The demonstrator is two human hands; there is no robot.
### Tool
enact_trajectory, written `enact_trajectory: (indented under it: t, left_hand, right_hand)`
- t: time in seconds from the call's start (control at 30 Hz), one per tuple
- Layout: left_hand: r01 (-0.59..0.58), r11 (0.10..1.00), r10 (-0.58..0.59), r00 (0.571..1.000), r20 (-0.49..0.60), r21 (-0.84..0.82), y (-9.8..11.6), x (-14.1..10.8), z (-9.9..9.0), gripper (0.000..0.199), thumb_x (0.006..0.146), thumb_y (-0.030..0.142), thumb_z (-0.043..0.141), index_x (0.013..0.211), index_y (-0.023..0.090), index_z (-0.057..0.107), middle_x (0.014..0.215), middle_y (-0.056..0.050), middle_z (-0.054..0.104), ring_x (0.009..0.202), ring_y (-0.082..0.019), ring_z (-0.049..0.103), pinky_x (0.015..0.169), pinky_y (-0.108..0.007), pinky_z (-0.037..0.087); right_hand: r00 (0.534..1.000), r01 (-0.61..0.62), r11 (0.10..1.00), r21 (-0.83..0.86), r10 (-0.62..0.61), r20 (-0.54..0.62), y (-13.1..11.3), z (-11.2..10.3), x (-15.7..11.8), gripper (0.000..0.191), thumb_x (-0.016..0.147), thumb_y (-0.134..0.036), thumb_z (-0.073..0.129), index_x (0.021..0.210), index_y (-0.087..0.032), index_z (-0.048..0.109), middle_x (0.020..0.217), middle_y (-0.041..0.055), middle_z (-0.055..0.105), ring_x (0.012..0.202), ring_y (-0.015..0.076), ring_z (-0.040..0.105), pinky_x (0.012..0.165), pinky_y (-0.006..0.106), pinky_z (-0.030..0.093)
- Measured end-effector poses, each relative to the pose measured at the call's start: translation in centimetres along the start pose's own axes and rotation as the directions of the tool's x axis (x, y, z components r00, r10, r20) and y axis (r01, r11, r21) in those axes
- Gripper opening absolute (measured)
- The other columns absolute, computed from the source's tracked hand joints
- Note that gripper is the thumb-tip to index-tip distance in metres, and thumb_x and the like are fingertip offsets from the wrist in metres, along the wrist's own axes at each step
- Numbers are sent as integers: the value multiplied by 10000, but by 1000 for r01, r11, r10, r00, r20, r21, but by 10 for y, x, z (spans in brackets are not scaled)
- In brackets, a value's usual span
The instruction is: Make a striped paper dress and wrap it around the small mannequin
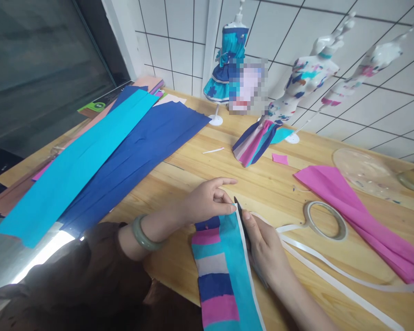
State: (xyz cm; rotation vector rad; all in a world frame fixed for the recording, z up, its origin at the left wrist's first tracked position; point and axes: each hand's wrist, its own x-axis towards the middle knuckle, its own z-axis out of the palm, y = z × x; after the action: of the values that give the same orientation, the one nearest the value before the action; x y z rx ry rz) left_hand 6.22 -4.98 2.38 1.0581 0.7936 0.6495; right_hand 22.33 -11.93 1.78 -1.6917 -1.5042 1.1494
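A striped panel of crepe paper (217, 280), in blue, pink, white and turquoise, lies near the table's front edge. White tape (249, 266) runs along its right side. With thumb and bent fingers, my left hand (215, 198) pinches the panel's top corner; the index finger points out to the right. My right hand (267, 248) is closed around dark scissors (239, 209), their tip beside the taped edge at that corner. Most of the scissors' handle is hidden by the hand. Loose white strips (317, 259) trail off to the right of this hand.
A tape roll (326, 220) and a pink crepe sheet (352, 202) lie at right. Turquoise (79, 156) and navy (148, 151) sheets spread at left. Behind stand small mannequins, one in a blue dress (232, 59), another with a striped skirt (255, 142), against a tiled wall.
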Motion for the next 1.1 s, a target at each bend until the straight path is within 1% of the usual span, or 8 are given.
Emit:
enact_trajectory:
  t: [0.13,0.2,0.27,0.33,0.47,0.6,0.8,1.1]
  left_hand:
    - [-7,999,7,1000,5,32,-1,0,-2,682,708,125,676,1334,112,405,703,19,619,648,-96,569,630,-219,417]
    - [-9,999,8,1000,6,44,-2,1,-3,681,705,136,681,1329,124,408,713,16,622,652,-103,580,627,-222,424]
    - [-1,999,1,1000,5,42,-3,1,-3,682,701,142,688,1324,134,411,735,11,623,657,-107,587,620,-224,430]
    - [9,999,-9,1000,0,42,-3,2,-3,680,697,146,695,1317,140,416,771,-1,630,668,-111,592,616,-227,435]
    - [-5,1000,5,1000,-15,26,-3,2,-4,641,713,167,689,1299,137,432,786,-15,642,680,-117,597,621,-232,437]
    - [-34,999,33,999,-31,-9,-4,3,-4,615,720,175,690,1285,129,450,743,-2,639,667,-106,588,637,-228,428]
    - [-48,999,47,999,-25,-5,-4,2,-3,623,717,185,694,1290,141,451,744,2,631,678,-111,583,643,-232,418]
    - [-26,1000,27,999,-19,15,-5,3,1,642,721,165,678,1310,120,426,717,7,627,657,-101,563,638,-230,420]
  right_hand:
    - [999,-52,993,105,53,-4,-2,1,-1,485,898,-583,368,584,-214,366,502,-48,344,470,108,329,461,253,263]
    - [996,-88,973,212,90,0,-2,0,-2,474,900,-591,359,617,-213,410,483,-59,332,422,97,302,427,253,231]
    - [993,-116,942,316,121,2,-2,-3,-2,463,907,-598,331,714,-207,487,481,-68,339,390,92,285,410,253,217]
    - [991,-128,922,365,132,13,-1,-5,-2,473,909,-606,311,758,-204,509,478,-71,343,378,90,276,405,254,214]
    - [995,-91,956,280,79,54,-2,-7,-2,499,892,-619,349,592,-222,385,440,-65,328,383,93,280,405,260,228]
    - [997,-78,987,143,74,35,-7,-4,-3,515,867,-646,371,563,-231,368,439,-55,354,395,104,309,402,261,252]
    - [992,-89,980,177,71,103,-8,-1,-5,471,917,-590,313,618,-231,372,457,-64,349,432,114,323,457,261,276]
    - [998,-50,994,102,47,36,-1,1,-3,493,926,-575,303,583,-228,375,479,-46,371,456,124,348,484,273,289]
